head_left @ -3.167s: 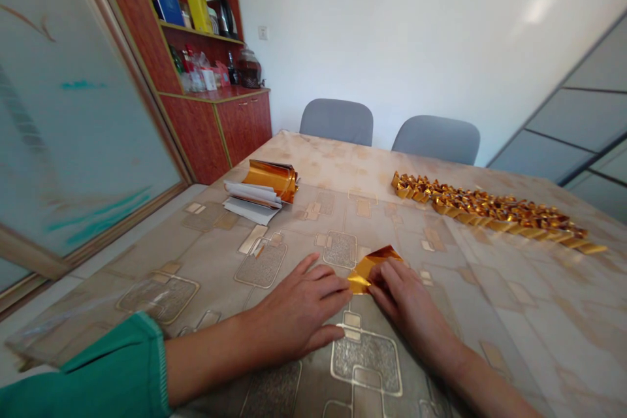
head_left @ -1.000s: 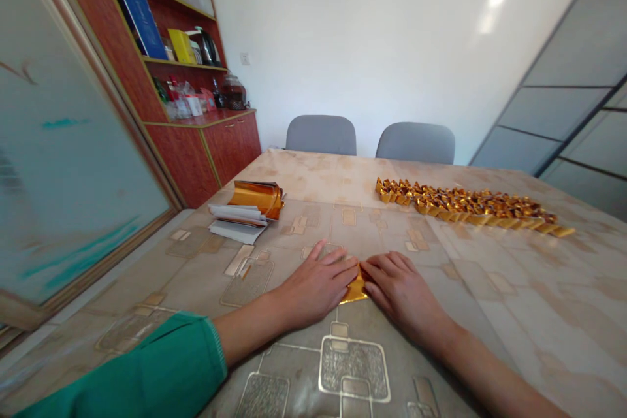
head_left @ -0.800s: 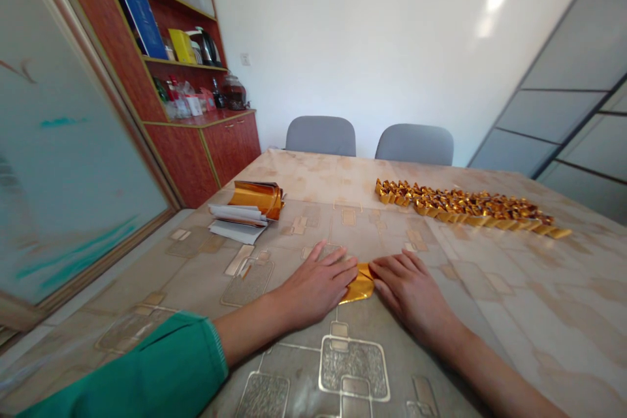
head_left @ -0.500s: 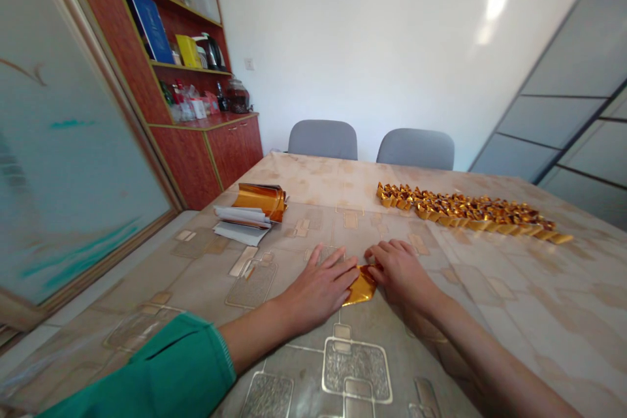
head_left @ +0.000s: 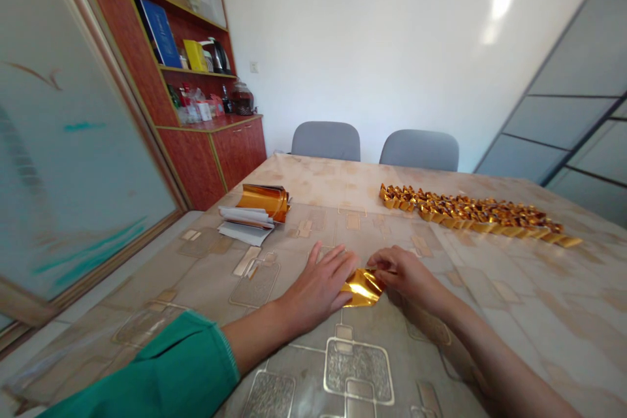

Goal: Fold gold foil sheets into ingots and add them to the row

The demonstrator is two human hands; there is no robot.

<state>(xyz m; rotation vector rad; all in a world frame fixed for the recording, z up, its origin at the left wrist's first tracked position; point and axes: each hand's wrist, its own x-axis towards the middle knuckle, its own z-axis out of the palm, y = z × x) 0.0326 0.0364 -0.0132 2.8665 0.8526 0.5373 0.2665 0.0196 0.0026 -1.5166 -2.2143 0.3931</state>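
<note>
Gold paper (head_left: 362, 289) is lying on the table (head_left: 539, 307), the left hand (head_left: 316, 284) pinning one end, fingers spread, the right hand (head_left: 406, 274) pinching the other in drawn-together fingertips. They seem to be folding, the next crease probably needing firm pressing. Beyond, folded pieces (head_left: 470, 213) are resting.

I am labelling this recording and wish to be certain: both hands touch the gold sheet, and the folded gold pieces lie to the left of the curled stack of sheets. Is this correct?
Not entirely. The folded gold pieces lie to the right of the curled stack of sheets, as the head view shows. The left hand and right hand do both touch the gold sheet.
</note>
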